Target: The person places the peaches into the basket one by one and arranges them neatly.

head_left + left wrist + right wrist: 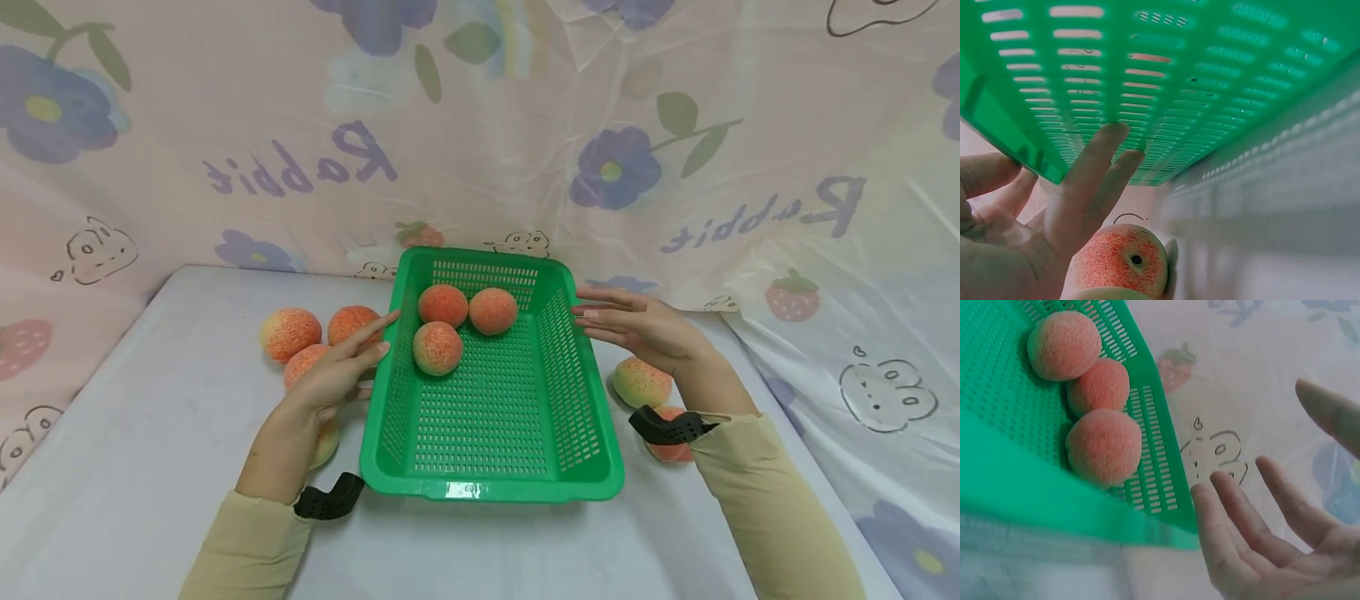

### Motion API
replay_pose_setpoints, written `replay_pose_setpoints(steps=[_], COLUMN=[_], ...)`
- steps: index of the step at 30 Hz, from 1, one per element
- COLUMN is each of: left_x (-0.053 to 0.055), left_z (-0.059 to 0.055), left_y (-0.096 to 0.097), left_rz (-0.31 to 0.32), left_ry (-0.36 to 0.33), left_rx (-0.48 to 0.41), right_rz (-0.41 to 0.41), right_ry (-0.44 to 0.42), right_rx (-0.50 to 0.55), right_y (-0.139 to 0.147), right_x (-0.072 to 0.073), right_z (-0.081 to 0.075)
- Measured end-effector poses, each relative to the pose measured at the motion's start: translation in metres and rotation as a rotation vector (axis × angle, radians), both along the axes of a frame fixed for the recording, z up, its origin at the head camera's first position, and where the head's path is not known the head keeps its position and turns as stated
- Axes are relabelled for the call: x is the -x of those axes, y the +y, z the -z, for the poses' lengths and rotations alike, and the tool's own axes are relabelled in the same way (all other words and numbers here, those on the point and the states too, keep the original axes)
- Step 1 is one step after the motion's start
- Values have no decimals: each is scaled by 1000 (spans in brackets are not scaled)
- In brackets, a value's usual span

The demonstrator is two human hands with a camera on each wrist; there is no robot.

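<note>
A green plastic basket (487, 490) with slotted walls stands between my hands, holding three orange-red peaches (438, 348) toward its far left corner. On its left side, my left hand (326, 383) touches the outer wall and rim with extended fingers (1094, 162). My right hand (648, 325) has its fingers straight and spread at the right rim; whether they touch it I cannot tell. In the right wrist view, its thumb (1329, 415) is held away from the basket. Whether the basket's base rests on the table is hidden.
Several loose peaches (291, 335) lie left of the basket, partly behind my left hand. Two more peaches (642, 382) lie to the right, below my right wrist. The white table (187, 400) meets a printed curtain (480, 125) behind the basket.
</note>
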State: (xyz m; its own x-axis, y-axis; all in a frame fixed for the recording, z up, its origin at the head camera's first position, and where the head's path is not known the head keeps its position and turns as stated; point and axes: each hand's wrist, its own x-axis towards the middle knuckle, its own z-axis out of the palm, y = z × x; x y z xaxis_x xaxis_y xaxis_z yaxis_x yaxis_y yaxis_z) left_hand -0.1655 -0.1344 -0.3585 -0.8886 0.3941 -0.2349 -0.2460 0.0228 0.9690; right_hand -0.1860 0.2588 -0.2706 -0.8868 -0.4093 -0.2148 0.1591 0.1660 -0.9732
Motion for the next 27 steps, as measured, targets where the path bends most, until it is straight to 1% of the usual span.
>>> replay_pose_setpoints(steps=[4, 11, 15, 20, 27], left_x=[0, 0, -1, -1, 0], left_z=[0, 0, 0, -1, -1], left_y=[0, 0, 0, 0, 0], left_rz=[2, 3, 2, -1, -3], left_ry=[-2, -3, -2, -7, -12], left_rx=[-9, -17, -15, -9, 4], right_rz=[3, 57, 67, 76, 94], right_ry=[14, 20, 43, 58, 53], right_rx=[5, 49, 64, 112, 153], right_y=[10, 27, 37, 49, 64], right_x=[-3, -10, -13, -16, -20], right_z=[3, 11, 17, 23, 30])
